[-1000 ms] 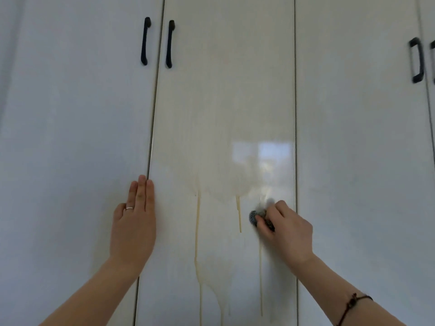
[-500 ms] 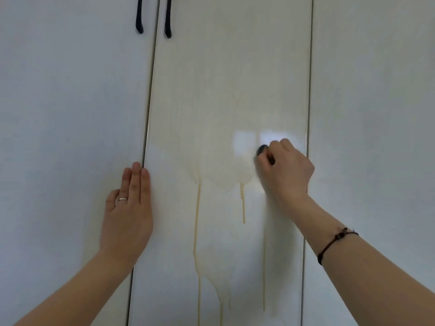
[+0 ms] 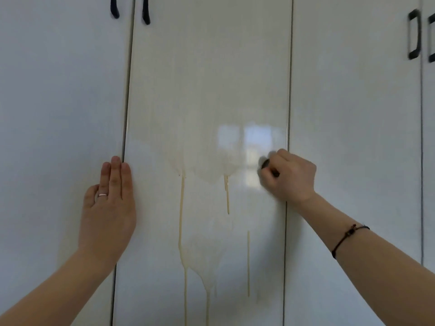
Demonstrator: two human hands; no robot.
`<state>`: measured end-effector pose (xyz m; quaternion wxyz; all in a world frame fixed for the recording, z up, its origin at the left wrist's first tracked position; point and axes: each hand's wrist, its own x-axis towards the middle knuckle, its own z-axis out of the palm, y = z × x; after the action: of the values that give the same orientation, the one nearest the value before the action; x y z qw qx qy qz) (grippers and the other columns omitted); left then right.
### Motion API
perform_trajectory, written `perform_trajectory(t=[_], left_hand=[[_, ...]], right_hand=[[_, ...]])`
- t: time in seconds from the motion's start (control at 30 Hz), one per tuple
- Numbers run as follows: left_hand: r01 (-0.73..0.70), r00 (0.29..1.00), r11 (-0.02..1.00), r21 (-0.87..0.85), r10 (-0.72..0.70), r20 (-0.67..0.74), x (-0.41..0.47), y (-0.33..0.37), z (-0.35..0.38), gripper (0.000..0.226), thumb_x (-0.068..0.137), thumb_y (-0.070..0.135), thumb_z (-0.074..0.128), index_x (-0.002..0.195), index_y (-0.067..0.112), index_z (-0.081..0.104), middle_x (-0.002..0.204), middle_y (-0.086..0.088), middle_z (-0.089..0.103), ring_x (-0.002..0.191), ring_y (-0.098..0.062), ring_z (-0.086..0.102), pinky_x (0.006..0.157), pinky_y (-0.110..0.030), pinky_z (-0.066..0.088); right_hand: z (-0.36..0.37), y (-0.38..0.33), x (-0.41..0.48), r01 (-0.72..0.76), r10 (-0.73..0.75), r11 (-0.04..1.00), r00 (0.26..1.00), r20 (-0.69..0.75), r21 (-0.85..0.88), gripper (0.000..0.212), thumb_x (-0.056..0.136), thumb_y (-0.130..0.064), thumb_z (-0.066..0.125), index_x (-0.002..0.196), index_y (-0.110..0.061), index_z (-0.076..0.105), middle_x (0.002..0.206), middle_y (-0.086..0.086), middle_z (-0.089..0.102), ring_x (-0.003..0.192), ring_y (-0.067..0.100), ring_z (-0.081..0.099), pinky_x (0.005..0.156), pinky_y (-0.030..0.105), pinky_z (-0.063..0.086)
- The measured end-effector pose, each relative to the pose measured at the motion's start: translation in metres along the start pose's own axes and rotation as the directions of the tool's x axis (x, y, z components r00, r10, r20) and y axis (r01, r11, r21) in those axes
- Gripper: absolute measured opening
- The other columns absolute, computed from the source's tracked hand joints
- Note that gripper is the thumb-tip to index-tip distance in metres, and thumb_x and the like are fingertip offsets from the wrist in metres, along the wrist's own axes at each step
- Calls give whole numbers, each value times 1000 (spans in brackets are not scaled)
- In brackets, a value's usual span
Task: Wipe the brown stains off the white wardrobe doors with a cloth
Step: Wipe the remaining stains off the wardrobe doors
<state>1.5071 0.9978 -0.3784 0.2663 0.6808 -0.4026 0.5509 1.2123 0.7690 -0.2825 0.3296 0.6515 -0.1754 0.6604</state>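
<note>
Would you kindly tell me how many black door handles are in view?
4 handles: two side by side at the top left, two at the upper right, one cut off by the frame edge. Others may lie out of view.

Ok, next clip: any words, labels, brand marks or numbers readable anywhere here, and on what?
None can be read. The white wardrobe doors carry only brown stains and a bright reflection. The black handles, the ring on the left hand, the wrist cord and the blurred cloth in the right hand show no lettering.
</note>
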Motion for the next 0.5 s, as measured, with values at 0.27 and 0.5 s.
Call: perform_trajectory(t=[0.27,0.5], left_hand=[[31,998,999,-26,-30,59,1,5,-10,56,99,-1,2,153,-13,-2,161,-33,-2,148,-49,16,106,-60,32],[40,997,999,-34,-38,60,0,6,-14,54,100,-12,9,151,-14,-7,160,-35,-6,148,-51,12,107,-60,32]], right_hand=[[4,-16,21,-346,346,938,938,-4,-27,26,79,-24,56,58,-17,43,61,-3,44,47,20,38,47,23,20],[-23,24,-74,-328,330,944,941,69,-44,27,80,-27,54,61,-22,36,64,-8,40,51,13,36,49,21,12]])
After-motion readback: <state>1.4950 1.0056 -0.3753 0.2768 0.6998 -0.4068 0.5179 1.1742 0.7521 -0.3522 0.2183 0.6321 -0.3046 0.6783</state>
